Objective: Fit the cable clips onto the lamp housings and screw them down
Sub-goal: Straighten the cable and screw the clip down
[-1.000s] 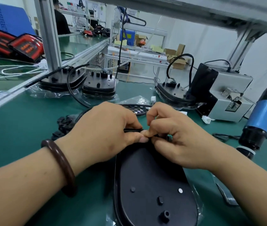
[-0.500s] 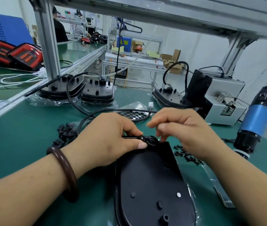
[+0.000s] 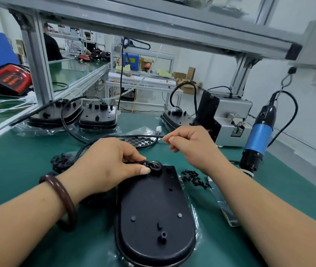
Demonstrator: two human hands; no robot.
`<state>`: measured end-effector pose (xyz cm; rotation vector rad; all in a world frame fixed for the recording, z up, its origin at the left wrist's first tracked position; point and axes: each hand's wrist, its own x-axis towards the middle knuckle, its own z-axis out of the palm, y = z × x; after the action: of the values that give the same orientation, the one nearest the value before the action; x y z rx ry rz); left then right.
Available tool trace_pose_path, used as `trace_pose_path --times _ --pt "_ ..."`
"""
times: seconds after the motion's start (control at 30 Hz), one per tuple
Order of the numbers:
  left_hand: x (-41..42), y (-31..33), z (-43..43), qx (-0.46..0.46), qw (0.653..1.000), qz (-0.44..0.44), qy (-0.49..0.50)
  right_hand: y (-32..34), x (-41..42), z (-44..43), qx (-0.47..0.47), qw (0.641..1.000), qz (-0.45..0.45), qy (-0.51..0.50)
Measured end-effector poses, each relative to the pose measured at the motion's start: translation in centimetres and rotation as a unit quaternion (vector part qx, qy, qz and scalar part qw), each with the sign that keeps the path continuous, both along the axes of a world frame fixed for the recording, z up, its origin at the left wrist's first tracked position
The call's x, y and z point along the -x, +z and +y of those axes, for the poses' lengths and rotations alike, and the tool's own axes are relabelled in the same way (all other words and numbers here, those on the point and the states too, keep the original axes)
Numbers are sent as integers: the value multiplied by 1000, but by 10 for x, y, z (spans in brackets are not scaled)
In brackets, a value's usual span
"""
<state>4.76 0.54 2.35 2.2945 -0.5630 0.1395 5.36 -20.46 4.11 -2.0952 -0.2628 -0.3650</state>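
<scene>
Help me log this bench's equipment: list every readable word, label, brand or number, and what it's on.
No text here is legible.
The yellow label on the blue box in the background: too blurred to read.
On the blue screwdriver, grey machine and lamp housing: no markings visible.

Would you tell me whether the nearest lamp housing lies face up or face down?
Face down: the lamp housing shows its black back upward, with moulded bosses and the cable entry on top.
</scene>
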Motion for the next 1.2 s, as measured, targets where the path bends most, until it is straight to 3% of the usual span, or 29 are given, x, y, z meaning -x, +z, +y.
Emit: trace_pose_path --times 0.2,0.37,0.53,0.63,0.73,0.83,1.2 --pt "3 3 0 -6 1000 -3 4 8 5 -4 3 999 -21 -27" --pt "3 3 0 -14 1000 -11 6 27 17 -44 -11 983 -122 -133" --pt "1 2 0 -20 1000 -17 8 24 32 -104 0 906 -215 -366" --pt "0 2 0 -24 999 -24 6 12 32 -129 -115 876 -115 -453" --pt "1 2 1 -22 999 -29 1 3 31 -129 -291 874 60 -383" --pt "2 1 1 -18 999 -28 0 -2 29 -124 -344 871 143 -319" --pt "2 0 1 -21 999 -35 -13 -5 17 -113 -416 860 46 -291"
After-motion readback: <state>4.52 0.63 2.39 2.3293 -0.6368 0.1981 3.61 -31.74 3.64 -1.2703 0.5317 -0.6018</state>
